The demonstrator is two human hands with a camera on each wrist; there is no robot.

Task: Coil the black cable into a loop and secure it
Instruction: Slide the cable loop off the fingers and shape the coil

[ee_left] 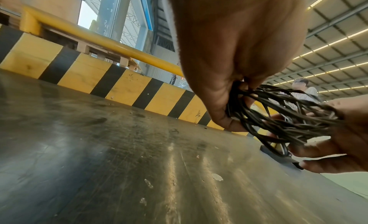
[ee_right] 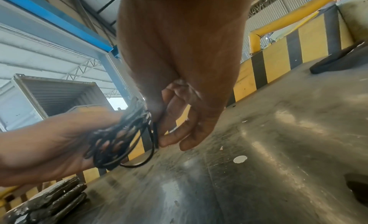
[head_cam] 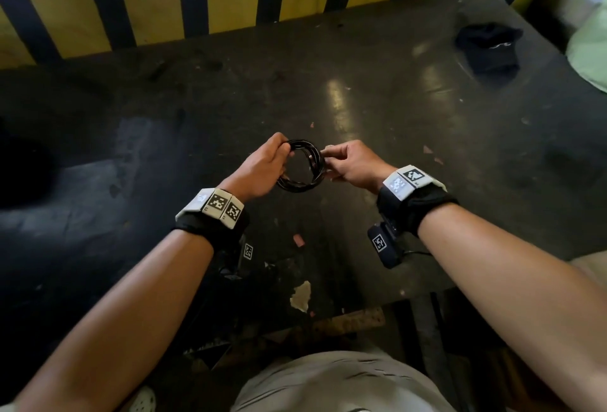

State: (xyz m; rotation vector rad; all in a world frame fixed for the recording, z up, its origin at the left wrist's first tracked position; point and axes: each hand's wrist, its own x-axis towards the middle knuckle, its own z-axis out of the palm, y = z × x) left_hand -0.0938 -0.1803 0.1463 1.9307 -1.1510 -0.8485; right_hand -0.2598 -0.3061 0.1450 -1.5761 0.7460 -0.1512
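While both forearms reach forward, left hand [head_cam: 262, 170] fingers grip the coiled black cable [head_cam: 300, 166], right hand [head_cam: 353, 165] fingers pinch its opposite side.

Count, head view:
- black cable [head_cam: 300, 165]: 1, wound in several turns; exact turn count not legible.
- hands: 2, left hand [head_cam: 262, 170] and right hand [head_cam: 353, 165].
- counter [head_cam: 377, 109]: 1.
- dark cloth item [head_cam: 487, 47], far right: 1.
- tagged wristbands: 2, one per wrist.
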